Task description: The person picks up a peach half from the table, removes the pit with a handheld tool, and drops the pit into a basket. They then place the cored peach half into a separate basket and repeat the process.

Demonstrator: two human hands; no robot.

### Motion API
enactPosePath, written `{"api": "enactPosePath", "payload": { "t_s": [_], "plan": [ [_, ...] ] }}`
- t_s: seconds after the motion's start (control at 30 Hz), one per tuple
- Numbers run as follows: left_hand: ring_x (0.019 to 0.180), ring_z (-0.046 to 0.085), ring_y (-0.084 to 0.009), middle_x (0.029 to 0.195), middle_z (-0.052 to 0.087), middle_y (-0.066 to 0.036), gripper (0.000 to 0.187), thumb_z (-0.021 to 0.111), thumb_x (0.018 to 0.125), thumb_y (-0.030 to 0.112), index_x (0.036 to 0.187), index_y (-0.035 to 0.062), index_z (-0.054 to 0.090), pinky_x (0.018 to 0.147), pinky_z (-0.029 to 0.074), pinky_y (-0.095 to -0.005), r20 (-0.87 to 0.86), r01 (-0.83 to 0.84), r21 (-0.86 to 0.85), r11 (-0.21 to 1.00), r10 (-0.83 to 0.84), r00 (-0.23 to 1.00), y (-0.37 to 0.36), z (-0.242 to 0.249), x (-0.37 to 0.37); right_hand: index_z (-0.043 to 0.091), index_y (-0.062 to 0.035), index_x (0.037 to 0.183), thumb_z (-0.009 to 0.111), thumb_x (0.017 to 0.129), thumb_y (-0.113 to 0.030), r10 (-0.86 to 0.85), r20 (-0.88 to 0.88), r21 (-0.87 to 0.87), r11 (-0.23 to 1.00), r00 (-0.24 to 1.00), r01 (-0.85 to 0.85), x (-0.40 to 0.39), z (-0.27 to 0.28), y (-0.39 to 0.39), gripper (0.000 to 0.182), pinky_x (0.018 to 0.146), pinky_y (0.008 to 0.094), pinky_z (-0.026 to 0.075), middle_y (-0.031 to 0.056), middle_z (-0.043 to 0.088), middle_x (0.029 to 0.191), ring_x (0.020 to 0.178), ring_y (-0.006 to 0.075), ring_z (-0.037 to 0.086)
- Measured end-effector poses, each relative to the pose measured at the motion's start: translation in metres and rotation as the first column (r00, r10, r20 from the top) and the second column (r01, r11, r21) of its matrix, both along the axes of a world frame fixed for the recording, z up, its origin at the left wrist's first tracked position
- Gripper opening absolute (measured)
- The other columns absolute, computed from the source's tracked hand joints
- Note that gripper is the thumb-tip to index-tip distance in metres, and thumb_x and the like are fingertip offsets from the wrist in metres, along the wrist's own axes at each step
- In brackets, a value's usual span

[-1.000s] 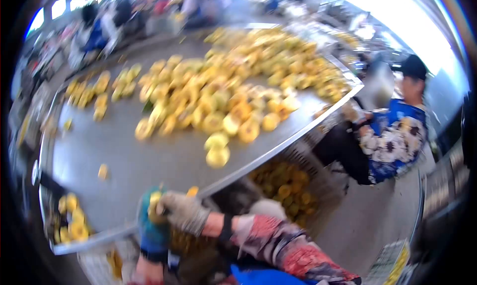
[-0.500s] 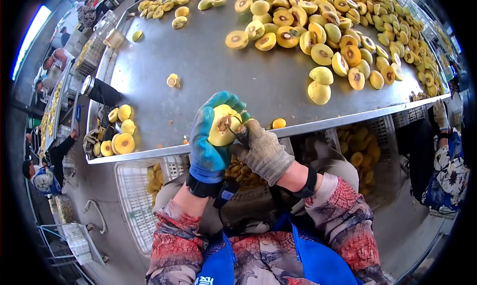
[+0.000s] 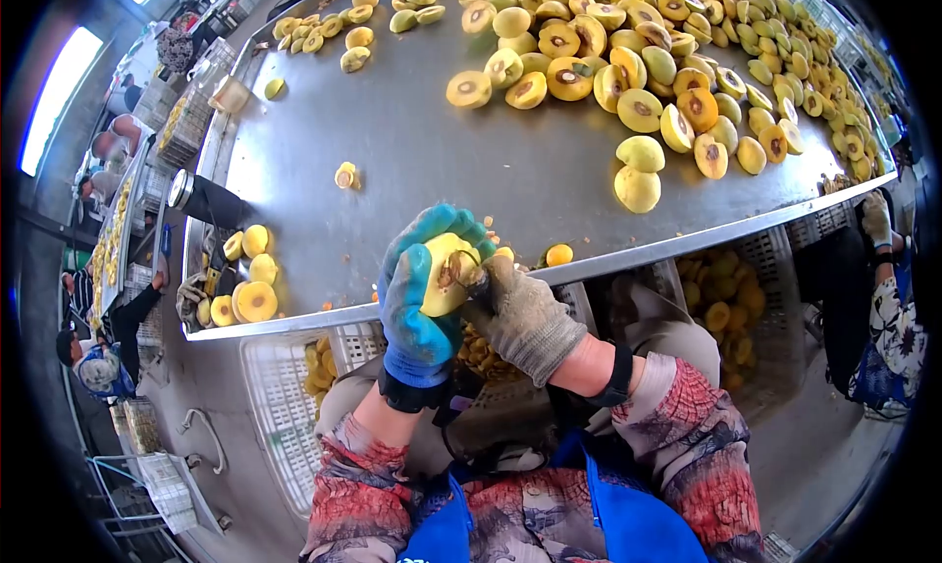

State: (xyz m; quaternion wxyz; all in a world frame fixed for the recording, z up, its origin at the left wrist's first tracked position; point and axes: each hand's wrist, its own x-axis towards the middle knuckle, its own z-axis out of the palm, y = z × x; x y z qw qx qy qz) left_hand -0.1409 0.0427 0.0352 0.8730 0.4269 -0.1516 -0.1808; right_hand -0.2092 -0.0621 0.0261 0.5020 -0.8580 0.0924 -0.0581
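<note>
My left hand (image 3: 417, 298), in a blue-green glove, is wrapped round a halved yellow fruit (image 3: 444, 277), cut face turned toward my right. A brown core shows in that face. My right hand (image 3: 525, 320), in a grey knitted glove, grips a small dark tool (image 3: 477, 281) whose tip is at the core; most of it is hidden by the fingers. Both hands are over the near edge of the metal table (image 3: 392, 151). Small scraps and an orange-yellow piece (image 3: 558, 255) lie just beyond my right hand.
Many halved fruits (image 3: 640, 110) are heaped at the back right. More halves (image 3: 257, 301) lie near a dark cylinder (image 3: 208, 199) at left. Crates (image 3: 280, 386) stand below the table edge. A co-worker's gloved hand (image 3: 876, 218) shows at far right; other people are at left.
The view has shifted slightly, so the table appears lower. The fruit has turned a little in my left hand, and small scraps now show beyond my fingers.
</note>
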Motion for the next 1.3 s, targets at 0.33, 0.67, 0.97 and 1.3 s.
{"api": "enactPosePath", "payload": {
  "t_s": [0.33, 0.67, 0.97, 1.3],
  "plan": [
    [0.103, 0.059, -0.0283, 0.115, 0.058, -0.019, 0.043, 0.047, 0.094, 0.028, 0.123, -0.0037, 0.05, 0.093, 0.046, -0.0416, 0.183, -0.045, 0.087, 0.995, 0.029, 0.983, 0.009, -0.002, -0.004, 0.046, -0.0019, 0.1, 0.061, 0.085, -0.026, 0.046, -0.089, 0.129, 0.991, 0.995, -0.035, 0.004, 0.002, 0.01, 0.032, 0.064, 0.048, 0.05, 0.0247, 0.061, 0.078, 0.077, 0.0436, 0.061],
    [0.098, 0.059, -0.0288, 0.112, 0.057, -0.02, 0.045, 0.049, 0.093, 0.03, 0.122, -0.0034, 0.05, 0.089, 0.048, -0.043, 0.27, -0.025, 0.141, 0.99, -0.014, 0.963, 0.014, 0.002, -0.01, 0.041, -0.0103, 0.114, 0.072, 0.078, -0.027, 0.088, -0.008, 0.202, 0.976, 0.996, -0.084, -0.006, -0.005, 0.02, 0.05, 0.061, 0.0457, 0.053, 0.0179, 0.064, 0.084, 0.074, 0.0397, 0.064],
    [0.094, 0.061, -0.0307, 0.108, 0.059, -0.021, 0.047, 0.043, 0.094, 0.035, 0.121, -0.0032, 0.05, 0.085, 0.051, -0.0432, 0.277, -0.037, 0.208, 0.978, -0.022, 0.961, 0.015, 0.001, -0.011, 0.046, -0.0051, 0.116, 0.072, 0.075, -0.023, 0.203, -0.142, 0.36, 0.922, 0.969, -0.141, -0.011, -0.006, 0.018, 0.051, 0.075, 0.0387, 0.053, 0.0137, 0.065, 0.087, 0.085, 0.031, 0.065],
    [0.089, 0.063, -0.0277, 0.102, 0.063, -0.02, 0.041, 0.057, 0.089, 0.029, 0.115, -0.0036, 0.055, 0.081, 0.052, -0.0404, 0.169, 0.24, 0.189, 0.952, -0.272, 0.947, 0.022, 0.006, 0.003, 0.045, 0.0037, 0.115, 0.067, 0.075, -0.03, 0.379, -0.363, 0.499, 0.851, 0.851, -0.165, -0.013, 0.027, 0.001, 0.057, 0.069, 0.0407, 0.053, 0.0218, 0.064, 0.08, 0.075, 0.038, 0.065]
  ]
}}
